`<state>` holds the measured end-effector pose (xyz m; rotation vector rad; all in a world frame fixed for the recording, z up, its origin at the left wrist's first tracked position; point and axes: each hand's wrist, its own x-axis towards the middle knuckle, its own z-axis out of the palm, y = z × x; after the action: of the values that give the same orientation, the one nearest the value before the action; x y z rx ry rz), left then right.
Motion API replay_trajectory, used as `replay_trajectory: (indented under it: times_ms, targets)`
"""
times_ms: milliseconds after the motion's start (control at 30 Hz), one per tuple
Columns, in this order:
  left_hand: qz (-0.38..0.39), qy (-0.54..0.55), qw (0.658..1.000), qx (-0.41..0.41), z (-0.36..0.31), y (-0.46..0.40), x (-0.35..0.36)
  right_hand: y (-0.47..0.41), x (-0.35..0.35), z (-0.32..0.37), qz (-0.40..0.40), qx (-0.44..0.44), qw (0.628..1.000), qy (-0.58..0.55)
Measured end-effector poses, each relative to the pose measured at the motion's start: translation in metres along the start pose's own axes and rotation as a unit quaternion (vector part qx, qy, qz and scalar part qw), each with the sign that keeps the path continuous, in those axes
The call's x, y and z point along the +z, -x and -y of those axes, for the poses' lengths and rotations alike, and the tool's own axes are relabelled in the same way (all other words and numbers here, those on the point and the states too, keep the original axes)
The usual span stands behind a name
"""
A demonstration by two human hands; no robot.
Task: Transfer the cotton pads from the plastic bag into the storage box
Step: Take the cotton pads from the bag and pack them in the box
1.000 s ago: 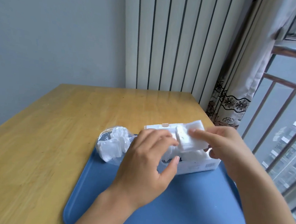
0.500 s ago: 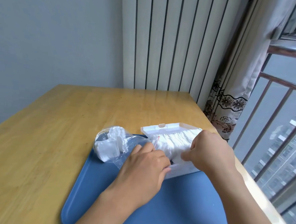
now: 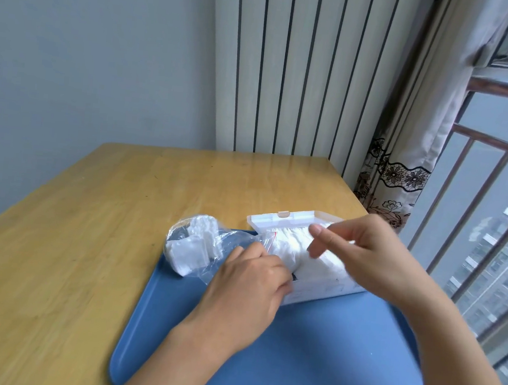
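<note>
Fingers first: on my right hand (image 3: 373,259) they are loose and spread, the forefinger stretched out level above the storage box (image 3: 315,286), holding nothing that I can see. My left hand (image 3: 246,294) has its fingers curled down at the near left corner of the box, where the mouth of the plastic bag (image 3: 210,250) meets it; I cannot tell whether they pinch the bag's edge or only press there.

The box stands open on the blue tray (image 3: 307,368), lid tilted back, with a row of cotton pads (image 3: 297,249) packed inside. The bag lies just left of the box, half on the tray and half on the bench (image 3: 88,223), with a smaller clump of pads in its far end.

Against half a second ago, my right hand has lifted off the pads in the box and opened out; then it was bent over them, pressing down. A second ago it carried a stack of pads above the box. My left hand has hardly moved.
</note>
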<state>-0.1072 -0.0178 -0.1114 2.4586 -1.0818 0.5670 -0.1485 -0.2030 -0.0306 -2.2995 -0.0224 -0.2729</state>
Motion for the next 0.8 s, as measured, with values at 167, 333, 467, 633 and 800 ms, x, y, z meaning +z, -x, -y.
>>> replay_trajectory:
  times_ms: [167, 333, 467, 633, 800]
  targets:
    - [-0.012, -0.002, 1.000, 0.011, 0.003, 0.001, 0.001, 0.001, 0.025, -0.006, 0.138, 0.109, 0.970, 0.168]
    - [-0.019, 0.060, 0.998, 0.008, 0.000, 0.001, -0.004, -0.001, 0.028, -0.007, 0.135, 0.068, 0.974, 0.167]
    - [-0.246, 0.191, 0.945, -0.097, 0.015, -0.004, -0.037, 0.001, 0.027, -0.001, 0.035, -0.045, 0.998, -0.019]
    - [-0.116, 0.173, 0.857, -0.471, 0.087, 0.006, -0.058, 0.002, 0.061, -0.005, 0.027, -0.193, 0.970, 0.146]
    - [0.020, 0.277, 0.832, -0.481, 0.093, 0.011, -0.059, 0.001, 0.091, -0.005, 0.001, -0.222, 0.953, 0.205]
